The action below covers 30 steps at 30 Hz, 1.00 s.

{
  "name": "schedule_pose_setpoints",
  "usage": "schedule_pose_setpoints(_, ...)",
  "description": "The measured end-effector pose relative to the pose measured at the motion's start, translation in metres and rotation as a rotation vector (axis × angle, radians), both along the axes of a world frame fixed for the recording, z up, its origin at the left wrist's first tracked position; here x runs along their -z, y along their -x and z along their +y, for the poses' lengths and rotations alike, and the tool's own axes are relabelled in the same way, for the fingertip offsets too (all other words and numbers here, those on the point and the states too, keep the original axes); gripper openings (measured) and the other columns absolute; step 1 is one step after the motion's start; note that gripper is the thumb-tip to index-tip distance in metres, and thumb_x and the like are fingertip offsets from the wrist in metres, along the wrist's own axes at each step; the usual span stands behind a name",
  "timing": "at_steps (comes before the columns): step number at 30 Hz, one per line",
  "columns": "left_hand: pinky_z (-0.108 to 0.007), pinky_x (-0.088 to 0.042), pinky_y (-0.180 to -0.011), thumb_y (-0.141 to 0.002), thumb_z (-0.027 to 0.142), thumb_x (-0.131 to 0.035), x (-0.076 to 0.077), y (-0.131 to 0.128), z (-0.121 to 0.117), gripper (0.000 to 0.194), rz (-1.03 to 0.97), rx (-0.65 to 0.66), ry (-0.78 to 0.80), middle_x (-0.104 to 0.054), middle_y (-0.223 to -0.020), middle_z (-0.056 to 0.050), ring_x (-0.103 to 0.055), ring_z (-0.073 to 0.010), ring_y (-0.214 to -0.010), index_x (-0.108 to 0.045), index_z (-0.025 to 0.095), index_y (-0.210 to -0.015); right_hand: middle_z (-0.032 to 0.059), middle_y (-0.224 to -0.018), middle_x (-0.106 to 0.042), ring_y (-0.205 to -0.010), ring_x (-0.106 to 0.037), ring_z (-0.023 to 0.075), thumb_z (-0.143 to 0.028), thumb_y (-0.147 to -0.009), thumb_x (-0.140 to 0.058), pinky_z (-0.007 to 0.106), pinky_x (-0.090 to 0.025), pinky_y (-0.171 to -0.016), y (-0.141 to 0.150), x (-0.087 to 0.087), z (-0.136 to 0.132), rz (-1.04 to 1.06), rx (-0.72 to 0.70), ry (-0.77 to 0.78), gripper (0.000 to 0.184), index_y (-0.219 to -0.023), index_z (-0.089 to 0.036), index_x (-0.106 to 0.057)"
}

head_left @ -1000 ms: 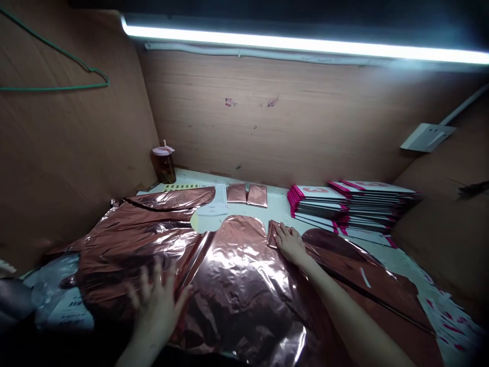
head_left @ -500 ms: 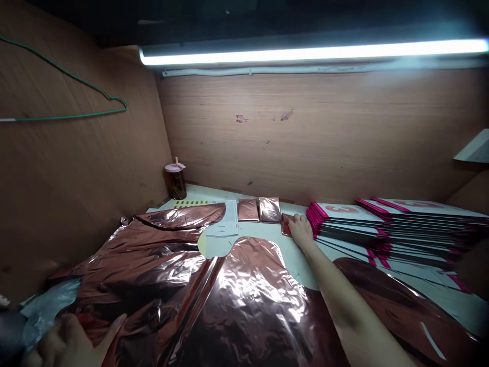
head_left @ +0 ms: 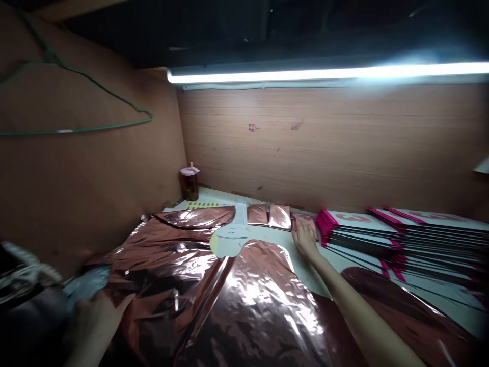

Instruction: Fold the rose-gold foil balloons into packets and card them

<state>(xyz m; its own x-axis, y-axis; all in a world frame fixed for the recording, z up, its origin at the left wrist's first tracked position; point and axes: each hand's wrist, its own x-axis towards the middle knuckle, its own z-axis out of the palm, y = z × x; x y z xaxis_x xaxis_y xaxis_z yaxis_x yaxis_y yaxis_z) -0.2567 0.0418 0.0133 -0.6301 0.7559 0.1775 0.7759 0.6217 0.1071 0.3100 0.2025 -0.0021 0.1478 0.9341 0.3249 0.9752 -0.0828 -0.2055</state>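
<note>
A large sheet-like balloon of shiny rose-gold foil, uninflated, spreads over the table with a rounded gap near its middle. My right hand rests with outstretched fingers on a folded rose-gold foil packet, partly covering it. Two similar squares, a folded foil packet and a brighter folded packet, lie in line to its left. At lower left, my left hand is at the big foil's edge, thumb held apart; its other fingers are dim and partly hidden.
Stacks of white packages with pink edges stand right of my right hand. Another foil piece lies below them. A lidded cup is in the back left corner. A green hanger hangs left, and a lamp tube runs above.
The view has shifted, moving the scene right and slightly down. The packet under my right hand now lies level beside the other two, and my fingers have flattened onto it.
</note>
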Motion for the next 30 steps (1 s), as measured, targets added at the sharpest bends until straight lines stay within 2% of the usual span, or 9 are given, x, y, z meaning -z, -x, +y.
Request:
schedule_pose_setpoints(3, -0.036, -0.051, -0.078, -0.079, 0.037, -0.063, -0.034, -0.002, -0.002, 0.036, -0.085, 0.088, 0.013, -0.070, -0.101, -0.018, -0.066, -0.0339, -0.097, -0.063, 0.009, -0.101, 0.0186, -0.146, -0.043, -0.136, -0.038, 0.0307, -0.033, -0.095, -0.034, 0.049, -0.034, -0.110, 0.055, 0.006, -0.048, 0.035, -0.233, -0.075, 0.052, -0.141, -0.012, -0.047)
schedule_pose_setpoints(5, -0.029, -0.050, -0.083, -0.083, 0.033, -0.062, -0.046, 0.001, -0.004, 0.029, -0.091, 0.110, -0.011, -0.070, -0.104, -0.013, -0.066, -0.0260, -0.099, -0.063, 0.012, -0.102, 0.0155, -0.140, -0.049, -0.131, -0.044, 0.0296, -0.039, -0.094, -0.040, 0.046, -0.041, -0.105, 0.093, 0.013, -0.090, 0.064, -0.421, -0.083, 0.044, -0.129, -0.019, -0.058)
schedule_pose_setpoints(8, -0.027, -0.047, -0.087, -0.085, 0.036, -0.062, -0.051, 0.005, -0.001, 0.028, -0.073, 0.164, -0.012, -0.066, -0.111, -0.011, -0.064, -0.0236, -0.103, -0.066, 0.015, -0.103, 0.0123, -0.137, -0.054, -0.126, -0.050, 0.0285, -0.042, -0.095, -0.042, 0.043, -0.048, -0.098, 0.135, 0.023, -0.148, 0.082, -0.654, -0.004, 0.037, -0.118, -0.025, -0.066)
schedule_pose_setpoints(11, -0.028, -0.043, -0.094, -0.082, 0.044, -0.068, -0.050, 0.004, 0.017, 0.044, -0.072, 0.234, -0.003, -0.059, -0.129, -0.010, -0.057, -0.0247, -0.116, -0.062, 0.021, -0.119, 0.0116, -0.142, -0.052, -0.128, -0.050, 0.0304, -0.046, -0.095, -0.044, 0.047, -0.049, -0.100, 0.156, 0.031, -0.181, 0.054, -0.703, 0.056, 0.043, -0.127, -0.026, -0.063)
schedule_pose_setpoints(15, -0.042, -0.038, -0.098, -0.079, 0.049, -0.070, -0.049, 0.005, 0.056, 0.070, -0.079, 0.084, -0.013, -0.044, -0.141, -0.026, -0.042, -0.0394, -0.130, -0.051, 0.008, -0.133, 0.0092, -0.150, -0.045, -0.138, -0.040, 0.0330, -0.048, -0.096, -0.039, 0.056, -0.041, -0.109, 0.164, 0.047, -0.193, 0.014, -0.664, -0.019, 0.051, -0.138, -0.024, -0.056)
schedule_pose_setpoints(17, -0.047, -0.037, -0.098, -0.080, 0.051, -0.069, -0.050, 0.010, 0.072, 0.071, -0.091, 0.001, -0.019, -0.043, -0.140, -0.031, -0.039, -0.0434, -0.130, -0.052, 0.003, -0.129, 0.0077, -0.151, -0.044, -0.139, -0.039, 0.0328, -0.048, -0.097, -0.037, 0.057, -0.038, -0.110, 0.165, 0.052, -0.195, -0.005, -0.650, -0.045, 0.052, -0.140, -0.023, -0.055)
schedule_pose_setpoints(22, -0.049, -0.038, -0.103, -0.087, 0.050, -0.064, -0.055, 0.030, 0.098, 0.046, -0.144, 0.039, 0.015, -0.057, -0.128, -0.013, -0.048, -0.0302, -0.124, -0.061, 0.015, -0.117, 0.0063, -0.151, -0.044, -0.139, -0.040, 0.0321, -0.048, -0.098, -0.038, 0.055, -0.040, -0.110, 0.168, 0.047, -0.198, -0.022, -0.633, -0.010, 0.051, -0.141, -0.025, -0.054)
schedule_pose_setpoints(25, -0.051, -0.043, -0.102, -0.092, 0.042, -0.061, -0.060, 0.037, 0.109, 0.039, -0.167, 0.072, 0.017, -0.056, -0.130, -0.010, -0.053, -0.0272, -0.121, -0.060, 0.016, -0.120, 0.0065, -0.150, -0.046, -0.139, -0.040, 0.0315, -0.045, -0.098, -0.040, 0.054, -0.039, -0.111, 0.170, 0.041, -0.201, -0.016, -0.620, 0.000, 0.049, -0.140, -0.026, -0.055)
schedule_pose_setpoints(30, -0.043, -0.053, -0.090, -0.093, 0.036, -0.061, -0.073, 0.035, 0.124, 0.033, -0.238, 0.126, -0.053, -0.062, -0.120, -0.008, -0.062, -0.0237, -0.106, -0.060, 0.015, -0.119, 0.0079, -0.150, -0.045, -0.139, -0.040, 0.0316, -0.044, -0.098, -0.040, 0.053, -0.038, -0.111, 0.173, 0.033, -0.204, -0.025, -0.611, 0.018, 0.049, -0.140, -0.024, -0.054)
